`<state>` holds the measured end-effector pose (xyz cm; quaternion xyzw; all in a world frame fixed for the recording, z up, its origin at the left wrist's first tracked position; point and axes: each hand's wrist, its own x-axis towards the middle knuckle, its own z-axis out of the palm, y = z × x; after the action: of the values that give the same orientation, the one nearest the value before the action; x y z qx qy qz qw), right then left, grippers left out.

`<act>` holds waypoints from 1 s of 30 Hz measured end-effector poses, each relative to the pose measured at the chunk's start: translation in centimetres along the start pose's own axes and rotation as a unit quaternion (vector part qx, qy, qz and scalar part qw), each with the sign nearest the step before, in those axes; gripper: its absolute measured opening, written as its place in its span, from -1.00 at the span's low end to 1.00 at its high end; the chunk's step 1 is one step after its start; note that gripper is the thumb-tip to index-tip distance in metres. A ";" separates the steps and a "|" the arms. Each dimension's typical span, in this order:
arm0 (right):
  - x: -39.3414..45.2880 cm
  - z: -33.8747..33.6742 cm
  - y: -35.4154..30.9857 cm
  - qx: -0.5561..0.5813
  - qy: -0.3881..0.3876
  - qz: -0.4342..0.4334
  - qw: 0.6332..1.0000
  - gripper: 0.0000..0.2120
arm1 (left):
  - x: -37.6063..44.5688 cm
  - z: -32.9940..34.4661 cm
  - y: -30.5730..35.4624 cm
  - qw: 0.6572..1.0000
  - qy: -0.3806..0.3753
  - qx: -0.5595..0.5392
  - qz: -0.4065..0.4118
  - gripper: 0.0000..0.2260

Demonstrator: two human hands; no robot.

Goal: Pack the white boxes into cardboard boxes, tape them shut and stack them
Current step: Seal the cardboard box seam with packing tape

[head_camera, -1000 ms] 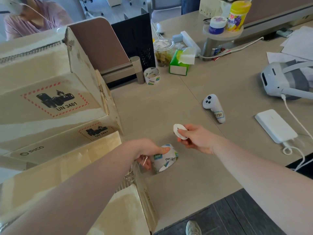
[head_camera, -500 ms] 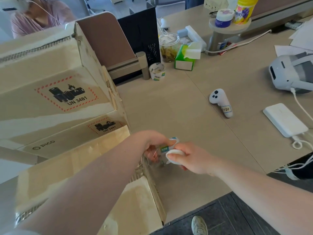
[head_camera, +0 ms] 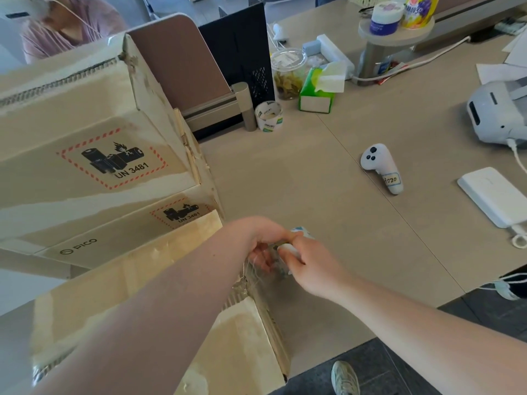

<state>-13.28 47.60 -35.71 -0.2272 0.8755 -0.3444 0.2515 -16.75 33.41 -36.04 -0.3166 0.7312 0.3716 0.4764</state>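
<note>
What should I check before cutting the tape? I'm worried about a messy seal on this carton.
1. Left hand grips the tape roll: ok.
2. Right hand holds the small white cutter at the tape: ok.
3. Clear tape strip reaches the carton edge: ok.
4. Strip free of wrinkles: cannot tell.
5. Fingers out of the cutter's way: cannot tell.

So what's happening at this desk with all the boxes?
A person is sealing a cardboard box at the near edge of the desk. The left hand holds a roll of clear tape, with a strip stretched down to the box's corner. The right hand pinches a small white object against the roll, perhaps a cutter. Two more taped boxes sit stacked just behind. A second tape roll stands unused farther back.
</note>
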 end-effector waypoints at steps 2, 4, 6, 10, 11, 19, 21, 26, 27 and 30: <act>0.2 0.0 -0.2 -0.014 0.005 -0.001 1.000 -0.71 | 0.0 -0.1 0.0 1.000 -0.001 0.006 0.001 -0.52; 0.4 0.1 -0.2 -0.023 0.008 -0.003 1.000 -0.70 | -0.1 -0.1 0.1 1.000 -0.003 0.012 0.003 -0.50; 0.5 0.4 -0.2 -0.042 0.009 -0.002 0.999 -0.71 | -0.2 0.0 0.1 1.000 0.000 0.014 0.004 -0.49; 0.4 0.7 -0.3 -0.081 -0.001 -0.002 0.997 -0.70 | -0.5 0.0 0.1 1.000 0.011 0.014 0.006 -0.56; 0.3 0.7 -0.4 -0.082 0.000 0.001 0.997 -0.70 | -0.5 0.0 0.2 1.000 0.012 0.018 0.006 -0.56; 0.4 1.2 -1.4 -0.095 0.026 0.013 0.995 -0.73 | -1.1 0.0 0.3 1.000 0.016 0.006 0.000 -0.56; 0.5 1.3 -1.5 -0.088 0.023 0.018 0.996 -0.76 | -1.3 0.1 0.4 1.000 0.011 0.001 -0.003 -0.56; 0.8 1.2 -1.4 -0.092 0.017 0.016 0.995 -0.74 | -1.4 0.0 0.4 0.999 0.022 0.028 -0.003 -0.55; 0.8 1.2 -1.4 -0.091 0.018 0.016 0.996 -0.74 | -1.5 0.0 0.5 0.999 0.022 0.030 -0.003 -0.55; 0.7 1.4 -1.4 -0.098 0.011 0.017 0.995 -0.74 | -1.9 0.0 0.6 0.999 0.024 0.025 0.002 -0.57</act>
<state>-12.63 45.62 -35.84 -0.2323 0.9113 -0.2552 0.2246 -16.57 33.96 -34.15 -0.3116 0.7524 0.3464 0.4656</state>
